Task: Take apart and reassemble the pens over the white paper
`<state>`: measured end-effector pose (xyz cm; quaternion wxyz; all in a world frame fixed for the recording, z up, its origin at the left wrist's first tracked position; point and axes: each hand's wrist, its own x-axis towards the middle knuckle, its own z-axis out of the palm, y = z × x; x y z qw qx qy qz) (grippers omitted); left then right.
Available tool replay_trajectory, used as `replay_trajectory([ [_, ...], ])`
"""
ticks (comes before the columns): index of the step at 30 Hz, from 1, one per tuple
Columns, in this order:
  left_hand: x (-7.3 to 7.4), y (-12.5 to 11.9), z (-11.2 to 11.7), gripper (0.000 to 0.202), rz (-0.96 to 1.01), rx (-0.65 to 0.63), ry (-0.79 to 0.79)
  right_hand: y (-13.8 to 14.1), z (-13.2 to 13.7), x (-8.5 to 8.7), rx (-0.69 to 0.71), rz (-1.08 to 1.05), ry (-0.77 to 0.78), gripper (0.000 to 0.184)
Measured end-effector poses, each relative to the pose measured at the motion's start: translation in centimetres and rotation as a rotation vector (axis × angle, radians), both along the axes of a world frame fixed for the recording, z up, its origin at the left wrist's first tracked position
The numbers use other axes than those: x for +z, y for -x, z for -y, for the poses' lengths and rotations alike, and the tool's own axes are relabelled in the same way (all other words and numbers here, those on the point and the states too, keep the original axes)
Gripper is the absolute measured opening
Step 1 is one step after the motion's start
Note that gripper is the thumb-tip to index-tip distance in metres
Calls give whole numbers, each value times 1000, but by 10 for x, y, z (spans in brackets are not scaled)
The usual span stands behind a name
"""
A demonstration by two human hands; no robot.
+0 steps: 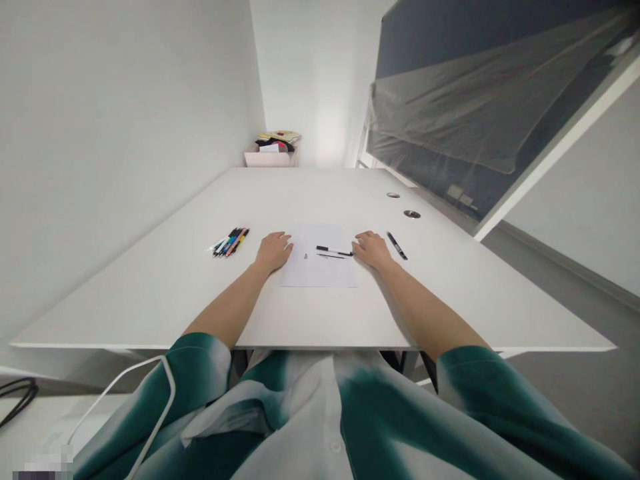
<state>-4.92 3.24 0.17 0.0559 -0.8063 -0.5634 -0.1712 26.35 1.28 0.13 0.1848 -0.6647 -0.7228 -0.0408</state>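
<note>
**Desk (150, 300) and sheet of paper (310, 273) under two flat, empty hands**

Left hand (273, 252): fingers (285, 241) close together, pinching nothing, on the paper's left edge; bundle of pens (229, 242) just beyond them. Right hand (373, 250): fingers (361, 241) likewise, two pens (333, 251) just inside them, black pen (397, 245) just outside.

A broad white surface (150, 293), with a row of coloured pens (230, 242) at left, then a white paper sheet (300, 273) bearing a small grey scrap (305, 256), a black-and-white pen (333, 250) and a thin dark pen (331, 256). Just right of the sheet, a lone black pen (397, 245); farther off, two round grommets (401, 205) set into the surface.
</note>
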Motion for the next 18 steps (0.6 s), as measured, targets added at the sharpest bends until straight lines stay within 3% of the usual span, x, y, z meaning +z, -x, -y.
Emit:
replay_trajectory([
  [6, 5, -41, 30, 43, -70, -396, -28, 21, 4, 4, 293, -11, -105, 25],
  [10, 4, -51, 35, 44, -114, -444, 23, 39, 9, 4, 450, 24, -117, 21],
  [18, 1, -47, 32, 41, -140, -452, 34, 49, 13, -2, 483, 103, -63, 27],
])
